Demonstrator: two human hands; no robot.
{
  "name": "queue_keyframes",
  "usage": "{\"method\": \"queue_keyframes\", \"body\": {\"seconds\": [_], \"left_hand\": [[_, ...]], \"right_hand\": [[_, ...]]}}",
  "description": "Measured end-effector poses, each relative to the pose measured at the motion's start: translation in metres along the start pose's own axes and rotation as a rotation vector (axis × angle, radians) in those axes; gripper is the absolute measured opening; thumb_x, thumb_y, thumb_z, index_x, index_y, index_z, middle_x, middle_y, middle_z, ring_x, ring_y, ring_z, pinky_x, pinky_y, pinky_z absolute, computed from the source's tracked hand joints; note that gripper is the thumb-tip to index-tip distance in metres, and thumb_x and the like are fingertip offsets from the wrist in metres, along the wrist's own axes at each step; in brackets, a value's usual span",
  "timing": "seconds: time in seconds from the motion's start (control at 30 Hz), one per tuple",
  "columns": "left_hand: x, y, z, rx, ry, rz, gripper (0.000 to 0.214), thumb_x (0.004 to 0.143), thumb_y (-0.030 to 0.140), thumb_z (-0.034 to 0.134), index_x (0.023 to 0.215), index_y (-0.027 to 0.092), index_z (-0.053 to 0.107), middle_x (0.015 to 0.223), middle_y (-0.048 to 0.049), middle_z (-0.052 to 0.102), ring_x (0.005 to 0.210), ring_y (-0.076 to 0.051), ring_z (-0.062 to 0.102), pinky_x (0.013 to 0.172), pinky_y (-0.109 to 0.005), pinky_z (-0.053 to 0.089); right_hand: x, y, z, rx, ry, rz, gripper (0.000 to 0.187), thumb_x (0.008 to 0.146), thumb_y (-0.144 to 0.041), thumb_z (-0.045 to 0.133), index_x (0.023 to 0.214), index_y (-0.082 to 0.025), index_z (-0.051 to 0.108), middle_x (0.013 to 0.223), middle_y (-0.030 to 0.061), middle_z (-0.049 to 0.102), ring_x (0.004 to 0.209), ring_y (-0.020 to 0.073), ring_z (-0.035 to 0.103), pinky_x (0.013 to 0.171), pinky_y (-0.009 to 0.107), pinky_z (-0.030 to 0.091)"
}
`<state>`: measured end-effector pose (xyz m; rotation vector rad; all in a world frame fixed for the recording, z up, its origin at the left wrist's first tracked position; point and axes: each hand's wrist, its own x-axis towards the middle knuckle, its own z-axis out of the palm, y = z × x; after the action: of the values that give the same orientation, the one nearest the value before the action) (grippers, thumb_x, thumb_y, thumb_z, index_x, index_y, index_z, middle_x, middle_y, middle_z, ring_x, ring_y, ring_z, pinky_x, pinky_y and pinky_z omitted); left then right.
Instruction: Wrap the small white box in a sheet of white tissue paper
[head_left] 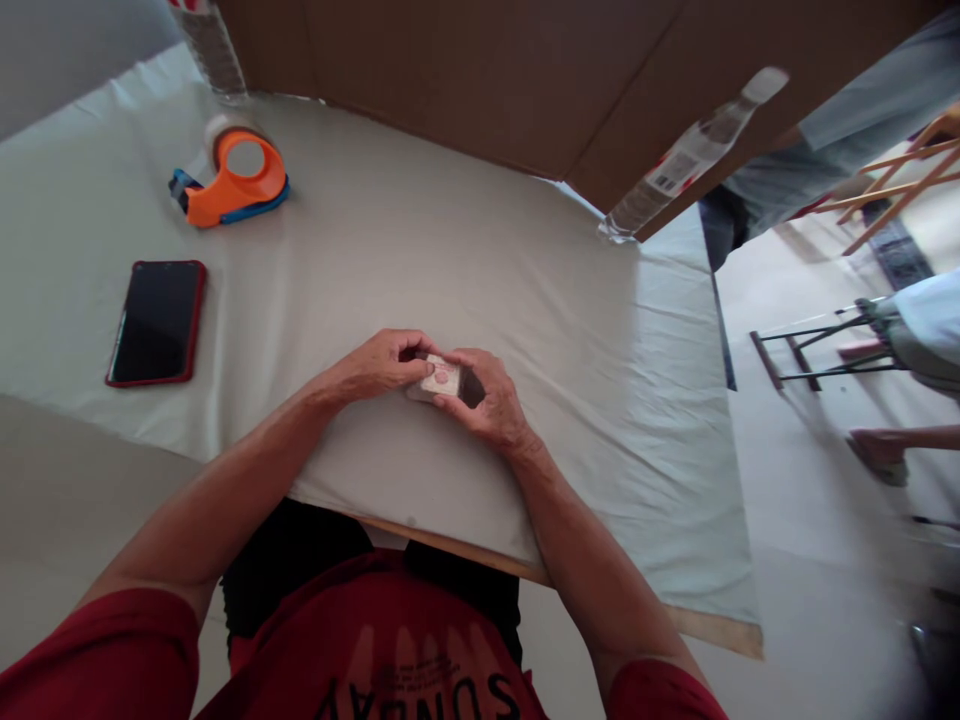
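Note:
Both of my hands meet over the middle of the white-covered table [420,240]. My left hand [382,362] and my right hand [491,400] are both closed around a small pale box [437,380] with a red mark on its top face. The fingers of each hand pinch the box from opposite sides, just above the cloth. Part of the box is hidden under my fingers.
A phone in a red case [156,322] lies screen-up at the left. An orange tape dispenser [234,178] sits behind it. Two plastic bottles [686,160] stand by a big cardboard sheet [525,70]. Another person's foot [879,447] and a stool are at the right.

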<state>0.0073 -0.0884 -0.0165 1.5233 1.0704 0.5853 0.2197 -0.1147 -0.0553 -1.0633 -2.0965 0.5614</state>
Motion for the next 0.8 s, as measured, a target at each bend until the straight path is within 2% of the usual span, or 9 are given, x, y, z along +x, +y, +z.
{"method": "queue_keyframes", "body": {"seconds": [0.2,0.43,0.6,0.8], "left_hand": [[0.0006,-0.0014,-0.0001,0.015,0.006,0.005,0.033,0.077,0.036,0.06,0.1,0.015,0.071,0.08,-0.0008,0.066,0.069,-0.012,0.055,0.062,-0.023,0.04],[0.0003,-0.0007,0.0003,0.016,0.011,0.008,0.033,0.075,0.037,0.06,0.097,0.015,0.071,0.08,-0.0006,0.065,0.07,-0.012,0.055,0.063,-0.024,0.039],[0.0003,-0.0004,0.0003,-0.024,0.011,-0.005,0.035,0.075,0.04,0.063,0.098,0.014,0.07,0.081,-0.0013,0.066,0.071,-0.013,0.055,0.064,-0.024,0.04],[0.0005,-0.0038,-0.0005,-0.029,0.015,0.024,0.032,0.076,0.038,0.063,0.096,0.014,0.07,0.08,-0.0009,0.066,0.071,-0.013,0.055,0.064,-0.024,0.039]], "right_hand": [[-0.0007,-0.0002,0.0023,-0.014,0.023,0.039,0.051,0.083,-0.055,0.068,0.122,-0.023,0.057,0.116,0.012,0.068,0.108,0.0279,0.064,0.095,0.046,0.048],[-0.0008,0.0013,0.0046,-0.011,0.039,0.004,0.046,0.084,-0.055,0.067,0.116,-0.023,0.057,0.112,0.011,0.069,0.104,0.0272,0.064,0.094,0.045,0.048],[-0.0002,0.0014,0.0045,-0.014,0.052,-0.022,0.051,0.085,-0.05,0.067,0.126,-0.023,0.054,0.119,0.0124,0.067,0.111,0.0278,0.062,0.097,0.045,0.047],[0.0019,0.0015,0.007,-0.04,0.054,-0.123,0.031,0.088,-0.043,0.065,0.113,-0.025,0.061,0.113,0.0102,0.068,0.112,0.0271,0.061,0.097,0.045,0.044]]}}
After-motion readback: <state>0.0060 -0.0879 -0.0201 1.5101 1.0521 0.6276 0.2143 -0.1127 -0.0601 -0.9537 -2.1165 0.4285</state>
